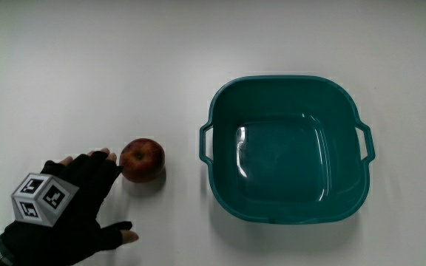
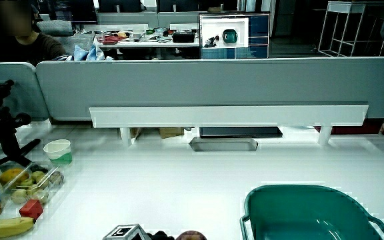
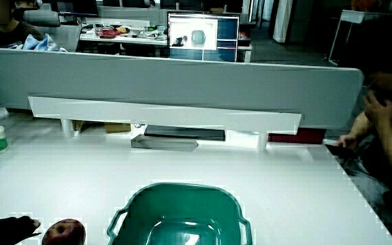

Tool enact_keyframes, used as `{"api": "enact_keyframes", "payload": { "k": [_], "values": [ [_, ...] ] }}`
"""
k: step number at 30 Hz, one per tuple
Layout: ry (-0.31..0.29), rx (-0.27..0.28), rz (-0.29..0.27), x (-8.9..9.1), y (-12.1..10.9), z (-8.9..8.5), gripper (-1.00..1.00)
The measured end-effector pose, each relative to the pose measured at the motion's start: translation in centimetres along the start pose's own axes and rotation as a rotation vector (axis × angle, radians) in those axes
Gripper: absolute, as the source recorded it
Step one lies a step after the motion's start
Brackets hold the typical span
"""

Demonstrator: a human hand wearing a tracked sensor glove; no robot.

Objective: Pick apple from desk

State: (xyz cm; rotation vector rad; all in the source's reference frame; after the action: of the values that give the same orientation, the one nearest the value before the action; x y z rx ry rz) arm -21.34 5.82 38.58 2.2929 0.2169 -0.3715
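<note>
Main view: the hand lies flat on the worktop beside the apple, its fingers spread and holding nothing, their tips at or just short of the fruit; the apple stands between the hand and an empty teal basin. In a side view, only the cube on the glove and the apple's crown show, near the basin. In a side view, the fingertips rest just beside the apple. The step in hand appears to be the reach; the next move calls for closing the fingers around the apple and lifting.
</note>
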Motion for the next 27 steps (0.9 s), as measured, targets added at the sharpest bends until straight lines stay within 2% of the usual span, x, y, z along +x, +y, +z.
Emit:
{"api": "enact_keyframes", "payload": {
  "k": [4, 5, 8, 10, 16, 17, 21, 22, 24, 25, 27],
  "values": [
    [-0.007, -0.001, -0.002, -0.3, 0.8, 0.0, 0.0],
    [0.01, 0.006, -0.005, -0.3, 1.1, 0.1, 0.0],
    [-0.016, 0.014, -0.018, 0.1, 1.5, 0.7, 0.0],
    [0.008, 0.024, -0.026, -0.3, 2.1, 0.6, 0.0],
    [-0.007, 0.017, -0.041, 0.2, 3.5, 1.2, 0.0],
    [-0.038, 0.023, -0.027, 1.0, 3.4, 1.8, 0.0],
    [-0.034, 0.014, -0.031, 1.2, 4.3, 2.1, 0.0],
    [-0.037, 0.024, -0.046, 1.2, 4.6, 2.0, 0.0],
    [-0.046, 0.015, -0.042, 1.2, 5.1, 2.1, 0.0],
    [-0.065, -0.01, -0.021, 1.1, 5.4, 2.0, 0.0],
    [-0.063, 0.0, -0.034, 1.1, 6.0, 2.1, 0.0]
  ]
}}
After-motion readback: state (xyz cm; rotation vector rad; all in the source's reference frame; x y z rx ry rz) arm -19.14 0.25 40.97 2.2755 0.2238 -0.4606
